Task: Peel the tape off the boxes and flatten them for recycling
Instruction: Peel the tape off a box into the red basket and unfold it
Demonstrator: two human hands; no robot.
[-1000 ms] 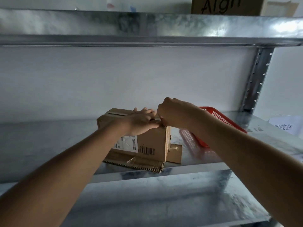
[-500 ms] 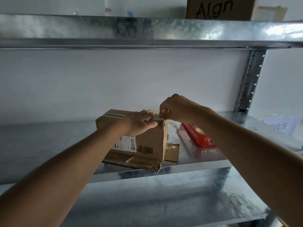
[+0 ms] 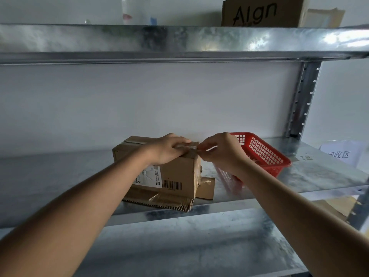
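Right hand (image 3: 220, 150) has drawn back from the box (image 3: 171, 172) corner, fingers pinching the tape (image 3: 194, 151) end there. Left hand (image 3: 167, 149) presses flat on the lid. Box sits on the shelf (image 3: 299, 176) beside a red basket (image 3: 265, 154). Peel likely just starting; box not yet flattened.

— Where does everything sit on your side?

— The cardboard box (image 3: 175, 172) stands on the middle shelf (image 3: 311, 174), close to its front edge, with the wall behind it. My left hand (image 3: 166, 149) rests on top of the box, and my right hand (image 3: 220, 149) is just beside the box's upper right corner.

— And to the right?

— The basket (image 3: 265, 154) lies on the same shelf, right of the box and partly behind my right hand. Further right, a paper sign (image 3: 339, 154) sits near the upright post (image 3: 303, 100).

— Above?

— A second box (image 3: 261, 12) stands on the upper shelf (image 3: 179, 40), toward the right. A lower shelf (image 3: 179, 240) lies below and before the box.
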